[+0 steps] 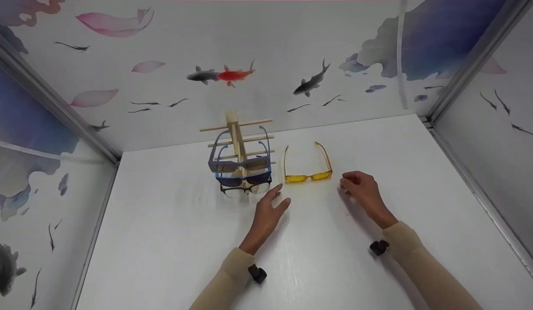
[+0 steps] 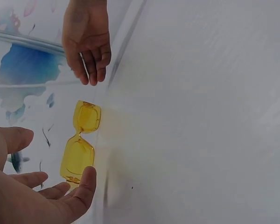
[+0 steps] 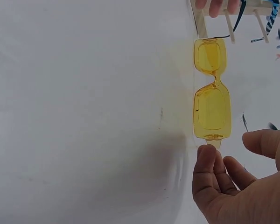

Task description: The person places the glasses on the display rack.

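Yellow-lensed glasses (image 1: 322, 175) stand on the white table, temples spread open and pointing away from me; both lenses (image 3: 212, 107) face the right wrist view. To their left and nearer me is my left hand (image 1: 266, 213), thumb and fingers apart and holding nothing. Its fingertips come near the lower front of a wooden glasses rack (image 1: 235, 140). On the right, my right hand (image 1: 364, 193) hovers beside the glasses with loosely bent fingers and nothing in them. In the left wrist view, one left fingertip overlaps the end of the yellow frame (image 2: 79, 156).
Three pairs hang on the rack: grey-framed sunglasses (image 1: 257, 164) on top, blue-framed sunglasses (image 1: 260, 178) below, then dark-rimmed clear glasses (image 1: 235, 192). Its upper pegs (image 1: 255, 122) stick out sideways. Panels printed with fish (image 1: 311, 82) wall in the white table (image 1: 163, 241) behind and at both sides.
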Available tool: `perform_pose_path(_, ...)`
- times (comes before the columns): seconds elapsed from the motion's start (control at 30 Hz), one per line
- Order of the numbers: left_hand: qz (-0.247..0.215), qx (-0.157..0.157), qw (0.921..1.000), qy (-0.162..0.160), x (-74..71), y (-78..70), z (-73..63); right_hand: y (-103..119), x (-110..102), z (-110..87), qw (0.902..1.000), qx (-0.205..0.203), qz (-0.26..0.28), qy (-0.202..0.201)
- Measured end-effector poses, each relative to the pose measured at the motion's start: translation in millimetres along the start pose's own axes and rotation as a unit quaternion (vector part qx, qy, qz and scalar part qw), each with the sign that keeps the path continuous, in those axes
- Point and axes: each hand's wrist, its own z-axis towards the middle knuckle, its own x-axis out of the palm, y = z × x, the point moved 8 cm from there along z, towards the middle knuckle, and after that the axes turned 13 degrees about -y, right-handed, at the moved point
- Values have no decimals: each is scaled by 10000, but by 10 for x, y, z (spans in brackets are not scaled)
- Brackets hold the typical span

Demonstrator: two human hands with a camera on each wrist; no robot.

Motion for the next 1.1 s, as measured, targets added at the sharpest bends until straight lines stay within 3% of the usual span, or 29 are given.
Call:
perform_pose_path(0.5,237,-26,9997,-71,213,-21,164,20,117,171,9998,152,6,91)
perform_pose_path(0.57,254,-79,9996,-83,239,48,214,39,126,181,9999,133,4,109)
perform_pose_path(0.8,340,76,9993,-154,470,546,523,89,189,245,9997,186,-79,150)
perform_pose_path(0.93,444,136,9989,-106,558,627,620,106,233,283,9995,262,-95,166)
perform_pose_path(1.1,305,-29,9994,-160,597,631,683,120,275,316,9996,186,164,150)
